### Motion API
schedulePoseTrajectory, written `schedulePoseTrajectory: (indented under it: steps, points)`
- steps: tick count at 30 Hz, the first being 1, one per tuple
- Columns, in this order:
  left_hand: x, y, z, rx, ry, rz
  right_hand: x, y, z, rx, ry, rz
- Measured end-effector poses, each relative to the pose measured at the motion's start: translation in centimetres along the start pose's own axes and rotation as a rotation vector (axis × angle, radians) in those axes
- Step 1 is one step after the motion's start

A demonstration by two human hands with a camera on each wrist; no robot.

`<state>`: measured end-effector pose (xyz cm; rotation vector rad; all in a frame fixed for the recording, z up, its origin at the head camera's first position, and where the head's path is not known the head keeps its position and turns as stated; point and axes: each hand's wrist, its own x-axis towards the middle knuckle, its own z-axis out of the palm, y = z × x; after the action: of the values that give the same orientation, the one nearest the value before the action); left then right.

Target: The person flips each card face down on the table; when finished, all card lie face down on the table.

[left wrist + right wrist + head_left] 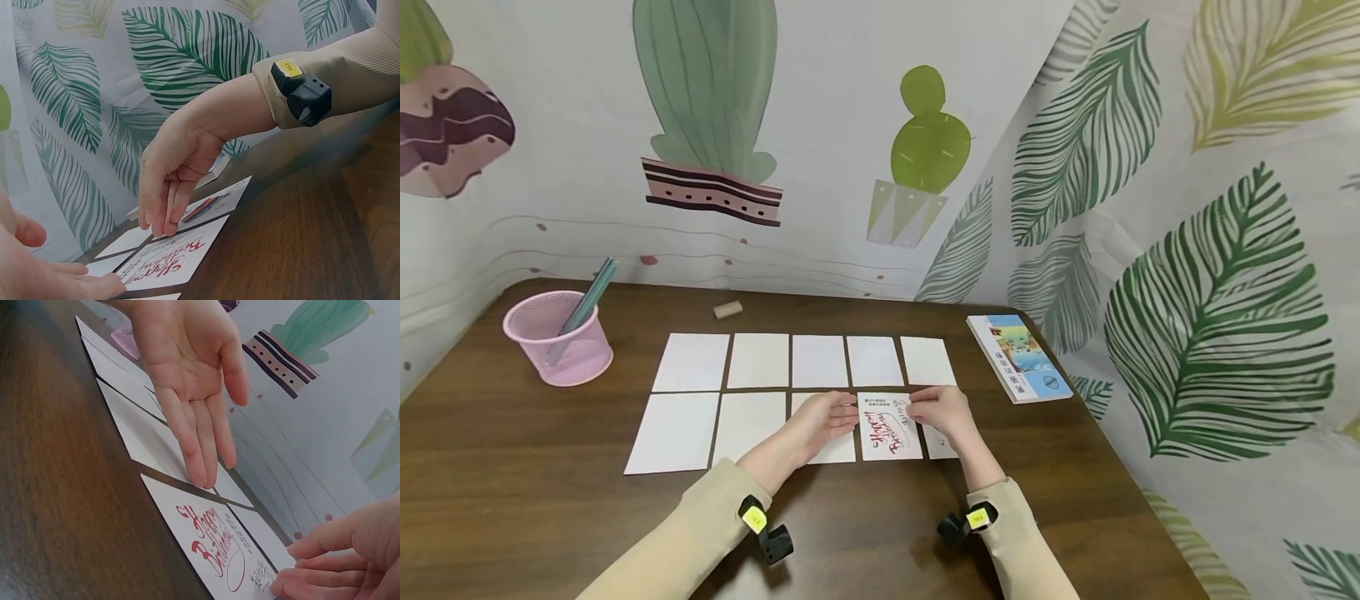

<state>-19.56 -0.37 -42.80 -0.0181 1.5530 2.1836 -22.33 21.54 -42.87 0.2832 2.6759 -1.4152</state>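
Note:
A white card with red "Happy Birthday" lettering lies on the table in the front row of cards. My left hand is at its left edge, palm turned toward the card and fingers nearly straight, above the neighbouring white card. At the opposite edge, my right hand touches the lettered card with its fingertips, fingers relaxed and pointing down in the left wrist view. Partly beneath the right hand lies another card with a dark and red drawing. Neither hand has a card lifted.
Blank white cards form a back row, and more lie front left. A pink mesh cup holds green sticks. A small tan block lies behind the rows. A blue picture booklet sits at the table's right edge.

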Motion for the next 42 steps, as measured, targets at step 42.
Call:
schedulePoseTrajectory:
  steps: [42]
  points:
    - [0.92, -0.38, 0.24, -0.093, 0.071, -0.019, 0.09, 0.87, 0.15, 0.027, 0.019, -0.026]
